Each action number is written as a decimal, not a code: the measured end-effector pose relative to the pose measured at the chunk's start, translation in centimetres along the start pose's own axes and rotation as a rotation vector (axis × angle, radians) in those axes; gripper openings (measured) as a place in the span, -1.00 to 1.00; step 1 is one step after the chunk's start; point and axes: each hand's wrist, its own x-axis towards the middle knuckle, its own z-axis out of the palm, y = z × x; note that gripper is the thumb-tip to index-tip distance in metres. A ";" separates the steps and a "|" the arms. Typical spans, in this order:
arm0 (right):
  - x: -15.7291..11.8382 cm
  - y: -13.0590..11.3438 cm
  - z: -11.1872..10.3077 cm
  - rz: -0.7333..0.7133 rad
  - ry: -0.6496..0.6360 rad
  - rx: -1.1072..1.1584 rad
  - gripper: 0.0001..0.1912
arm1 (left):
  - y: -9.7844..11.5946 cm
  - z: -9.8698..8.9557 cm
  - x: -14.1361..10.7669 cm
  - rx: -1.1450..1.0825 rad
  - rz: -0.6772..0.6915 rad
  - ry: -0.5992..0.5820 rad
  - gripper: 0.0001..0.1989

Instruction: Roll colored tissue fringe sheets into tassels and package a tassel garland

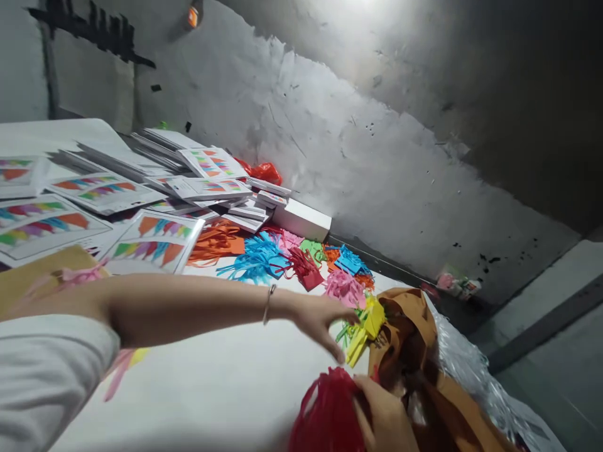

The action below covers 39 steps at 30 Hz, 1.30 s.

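Observation:
My left hand [323,320], with a bracelet at the wrist, stretches across the white table with thumb and fingers apart. Its fingertips are nearest a yellow fringed bundle [374,319] that has green strips [347,333] beside it; whether they touch cannot be made out. At the bottom, my right hand [384,417] is closed on the side of a dark red bundle of fringed strips [325,414]. Pink, blue, red, green and orange fringed bundles lie in a cluster beyond my left hand, including a pink one [345,287] and a blue one [264,256].
Flat packs with printed bunting pictures [153,242] are piled at the left. A white box [302,220] stands by the grey wall. Crumpled brown bags [409,314] and clear plastic wrapping [464,351] lie at the right. A red plastic bag [264,171] sits behind the packs.

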 end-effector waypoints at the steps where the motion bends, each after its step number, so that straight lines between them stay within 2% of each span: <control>1: 0.7 -1.0 -0.4 -0.066 -0.033 0.019 -0.77 | 2.2 1.1 -0.8 0.018 0.102 -0.024 -0.32; 3: 2.0 -3.2 -1.5 -0.106 0.022 0.021 -0.78 | 5.6 2.7 -2.4 0.073 0.150 0.020 -0.50; 5: 2.7 -5.3 -2.5 -0.079 0.059 0.016 -0.83 | 7.7 3.6 -4.1 0.125 0.090 0.073 -0.73; 6: 2.8 -6.1 -2.9 -0.066 0.058 -0.004 -0.83 | 8.2 3.9 -4.9 0.133 0.042 0.090 -0.76; 9: 2.3 -7.7 -3.2 -0.073 0.044 -0.108 -0.80 | 8.9 3.7 -7.7 0.087 -0.050 0.151 -0.67; 11: 1.4 -8.1 -3.5 -0.146 0.105 -0.194 -0.74 | 9.1 2.9 -10.1 0.006 -0.077 0.210 -0.61; 13: 0.2 -8.4 -4.1 -0.265 0.220 -0.335 -0.74 | 9.4 1.7 -12.8 -0.144 -0.092 0.205 -0.54; 16: -2.0 -8.9 -5.1 -0.511 0.349 -0.527 -0.68 | 9.9 -0.2 -16.0 -0.502 -0.176 0.131 -0.35; 18: -3.4 -9.5 -5.3 -0.612 0.398 -0.541 -0.65 | 10.1 -0.8 -16.8 -0.670 -0.272 0.184 -0.35; 20: -4.5 -10.0 -4.9 -0.682 0.468 -0.548 -0.62 | 10.1 -0.3 -16.3 -0.784 -0.376 0.228 -0.42; 22: -5.2 -10.2 -4.0 -0.732 0.541 -0.546 -0.64 | 9.9 0.9 -15.3 -0.903 -0.457 0.161 -0.46; 24: -5.6 -10.2 -3.1 -0.760 0.582 -0.527 -0.67 | 9.8 2.6 -14.4 -1.015 -0.490 0.050 -0.35; 26: -6.0 -10.0 -2.5 -0.757 0.603 -0.486 -0.71 | 9.9 4.4 -14.1 -1.083 -0.484 -0.005 -0.22; 29: -6.9 -9.8 -1.7 -0.668 0.581 -0.394 -0.74 | 10.7 6.9 -14.4 -1.336 -0.461 0.065 -0.15; 31: -7.5 -9.6 -1.1 -0.580 0.535 -0.332 -0.72 | 11.7 8.9 -14.9 -1.634 -0.428 0.127 -0.19; 33: -7.8 -9.1 0.0 -0.542 0.484 -0.294 -0.66 | 13.0 11.1 -15.3 -1.892 -0.370 0.073 -0.26; 36: -7.5 -7.8 1.9 -0.505 0.448 -0.254 -0.58 | 14.8 14.1 -15.8 -2.032 -0.278 -0.103 -0.36; 39: -6.8 -5.8 2.1 -0.424 0.456 -0.256 -0.56 | 15.6 15.4 -15.5 -2.067 -0.327 -0.115 -0.54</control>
